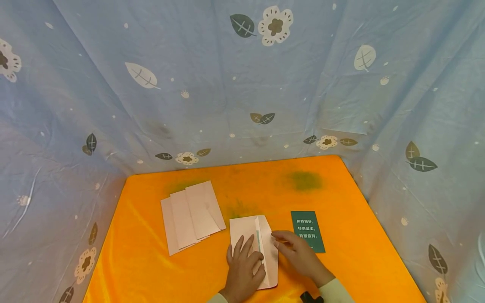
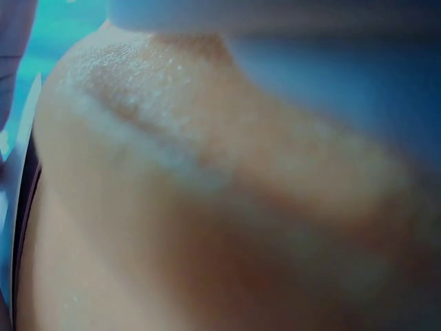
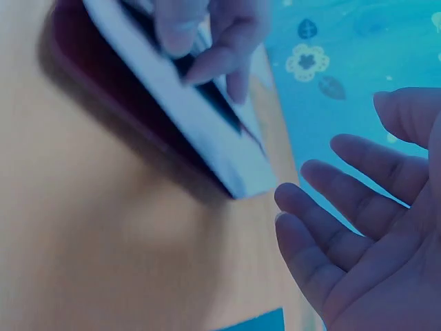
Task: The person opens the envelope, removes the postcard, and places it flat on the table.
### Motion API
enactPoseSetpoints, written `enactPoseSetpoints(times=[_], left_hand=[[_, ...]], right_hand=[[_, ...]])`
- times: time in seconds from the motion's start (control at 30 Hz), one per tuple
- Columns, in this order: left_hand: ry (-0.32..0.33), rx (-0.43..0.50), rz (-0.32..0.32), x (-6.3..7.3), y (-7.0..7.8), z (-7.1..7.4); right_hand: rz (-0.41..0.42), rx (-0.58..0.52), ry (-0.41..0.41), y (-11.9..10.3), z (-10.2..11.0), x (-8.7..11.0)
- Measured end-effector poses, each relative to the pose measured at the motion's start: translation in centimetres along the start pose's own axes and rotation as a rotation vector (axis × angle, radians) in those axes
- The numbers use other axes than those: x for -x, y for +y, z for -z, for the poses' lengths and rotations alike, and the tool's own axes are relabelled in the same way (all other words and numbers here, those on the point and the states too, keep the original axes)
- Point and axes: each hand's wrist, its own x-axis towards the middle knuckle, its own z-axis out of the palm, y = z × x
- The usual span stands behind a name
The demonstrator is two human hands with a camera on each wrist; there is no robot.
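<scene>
A pale pink envelope (image 1: 241, 225) lies at the front of the table, its flap (image 1: 270, 263) unfolded to the right. Through its opening shows a strip of green card (image 1: 258, 237). My left hand (image 1: 244, 269) rests on the envelope with fingers spread, the fingertips around the opening. At the flap's right edge is my right hand (image 1: 301, 254), its fingers loosely bent; in the right wrist view they hold nothing and stand apart from the envelope (image 3: 234, 176). The left wrist view is mostly blurred skin, with a thin envelope edge (image 2: 24, 158) at its left.
A green card with white writing (image 1: 308, 229) lies right of the envelope, partly behind my right hand. Several pink envelopes (image 1: 202, 210) overlap in a fanned pile at the left. The orange tablecloth (image 1: 132, 235) ends at a blue patterned curtain (image 1: 212, 105) on three sides.
</scene>
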Motion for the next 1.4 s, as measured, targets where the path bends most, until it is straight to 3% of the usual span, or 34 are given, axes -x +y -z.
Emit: enactPoseSetpoints(times=[0.17, 0.4, 0.83, 1.1, 1.4], left_hand=[[0.003, 0.004, 0.007, 0.1, 0.0, 0.0], [0.008, 0.003, 0.000, 0.0, 0.0, 0.0], [0.015, 0.022, 0.007, 0.2, -0.1, 0.1], [0.026, 0.041, 0.008, 0.2, 0.0, 0.3], [0.035, 0.056, 0.000, 0.2, -0.2, 0.2]], right_hand=[[-0.049, -0.138, -0.032, -0.5, -0.1, -0.2], [-0.137, -0.451, -0.087, -0.4, -0.5, -0.6], [-0.367, -0.691, -0.116, 1.2, -0.9, -0.8], [-0.358, -0.806, -0.177, 2.0, -0.3, -1.3], [-0.331, -0.864, -0.259, 2.4, 0.2, -2.3]])
